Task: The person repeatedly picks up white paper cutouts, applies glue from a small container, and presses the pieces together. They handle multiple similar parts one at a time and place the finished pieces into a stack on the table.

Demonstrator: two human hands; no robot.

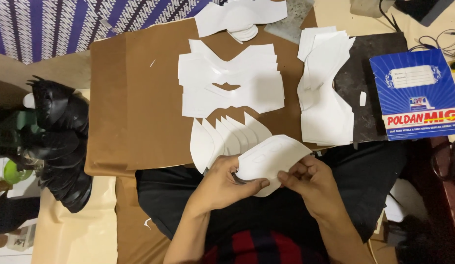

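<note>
My left hand [226,183] and my right hand [310,183] both pinch a white curved cut-out piece [271,159] just above my lap, one hand at each lower side. Right beyond it, several white leaf-shaped pieces [222,139] lie fanned out at the near edge of a brown board [134,112]. Further back on the board sits a stack of white notched pieces [232,83]. Another stack of white angular pieces [325,88] lies to the right.
A blue printed box [415,95] rests at the right on a dark mat [364,73]. A heap of black pieces [59,142] stands at the left. More white cut-outs [239,17] and purple patterned cloth [66,22] lie at the back.
</note>
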